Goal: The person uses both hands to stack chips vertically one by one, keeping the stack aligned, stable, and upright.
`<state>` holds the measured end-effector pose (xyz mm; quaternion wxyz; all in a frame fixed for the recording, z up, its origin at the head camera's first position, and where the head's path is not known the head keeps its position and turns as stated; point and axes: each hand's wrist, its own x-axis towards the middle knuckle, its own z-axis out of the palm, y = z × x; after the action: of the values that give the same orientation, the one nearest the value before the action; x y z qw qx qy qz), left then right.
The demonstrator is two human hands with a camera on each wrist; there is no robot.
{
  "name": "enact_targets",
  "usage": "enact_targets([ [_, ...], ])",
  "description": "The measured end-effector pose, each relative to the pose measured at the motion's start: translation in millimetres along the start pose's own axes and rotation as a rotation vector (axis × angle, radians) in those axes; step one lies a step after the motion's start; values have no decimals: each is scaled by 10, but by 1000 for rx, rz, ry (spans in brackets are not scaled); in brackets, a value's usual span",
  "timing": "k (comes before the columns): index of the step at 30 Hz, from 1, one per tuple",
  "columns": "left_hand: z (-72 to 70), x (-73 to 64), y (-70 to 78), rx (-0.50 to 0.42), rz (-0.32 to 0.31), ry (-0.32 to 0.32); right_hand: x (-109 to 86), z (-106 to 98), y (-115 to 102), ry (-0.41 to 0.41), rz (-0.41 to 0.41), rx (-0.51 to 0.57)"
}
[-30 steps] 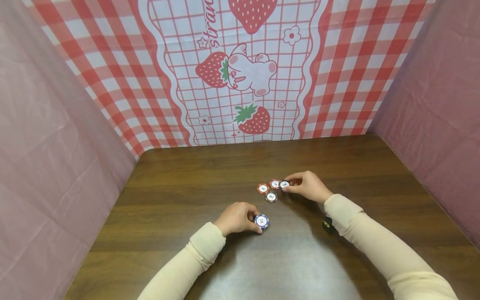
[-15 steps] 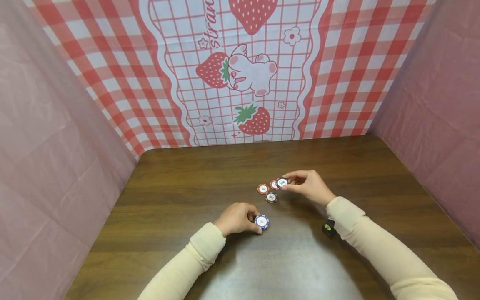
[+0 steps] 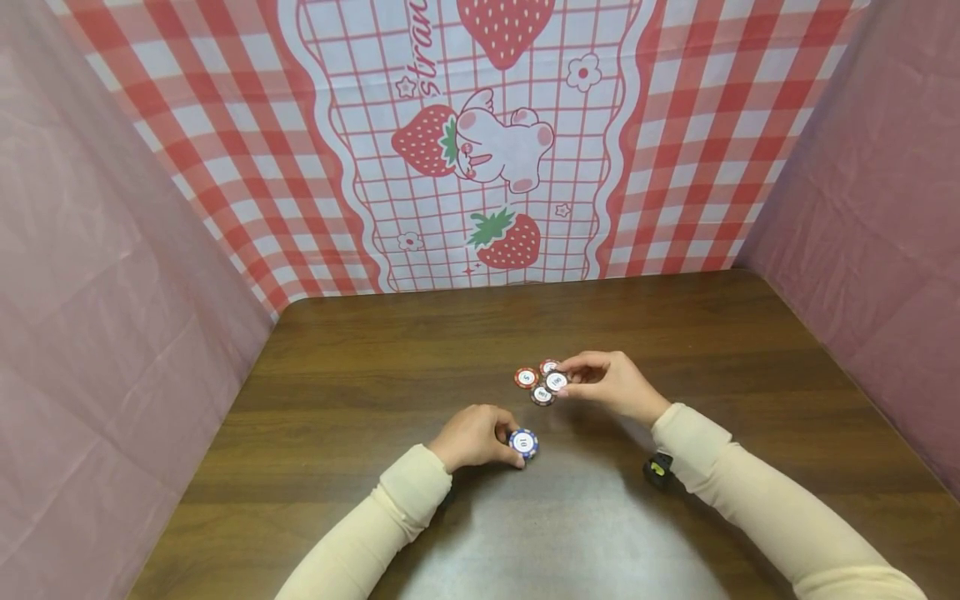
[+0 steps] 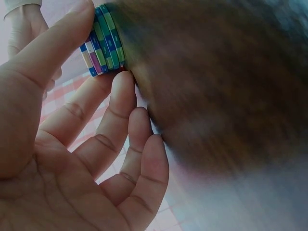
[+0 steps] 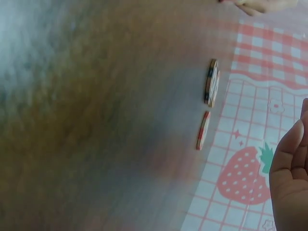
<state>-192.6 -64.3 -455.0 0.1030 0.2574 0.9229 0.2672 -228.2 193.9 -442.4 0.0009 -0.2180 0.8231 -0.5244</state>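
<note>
My left hand [image 3: 472,435] grips a short stack of poker chips [image 3: 523,443], its top one blue and white, marked 10. Blue and green edges of the stack [image 4: 103,42] show between thumb and fingers in the left wrist view. Between thumb and fingertips, my right hand [image 3: 617,385] pinches a black-rimmed poker chip [image 3: 556,381] marked 100. That chip overlaps a second black-rimmed chip [image 3: 541,397] and lies close by a partly covered red chip [image 3: 549,366]. Another red chip [image 3: 527,378], marked 5, is just left of them. The right wrist view hides the pinched chip.
A brown wooden table [image 3: 390,350] lies under both hands. Behind it hangs a red-and-white strawberry cloth [image 3: 510,158], with pink cloth [image 3: 847,208] along the sides. A small black device [image 3: 658,469] sits under the right wrist.
My right hand has brought the pinched black chip from over the right red chip nearer to me, so it now overlaps the other black chip. The left hand and its stack stay in place.
</note>
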Motion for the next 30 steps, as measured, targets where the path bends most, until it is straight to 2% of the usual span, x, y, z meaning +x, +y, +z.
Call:
enact_targets([
  [13,-1,-1,-4,6,6,2,-77,183,-48,-90,-92,13],
  [20,-3,-9,5,8,0,4,-105,281,-42,-106,-78,17],
  [30,-13,-10,22,8,4,4,-109,341,-53,-163,-74,-56],
])
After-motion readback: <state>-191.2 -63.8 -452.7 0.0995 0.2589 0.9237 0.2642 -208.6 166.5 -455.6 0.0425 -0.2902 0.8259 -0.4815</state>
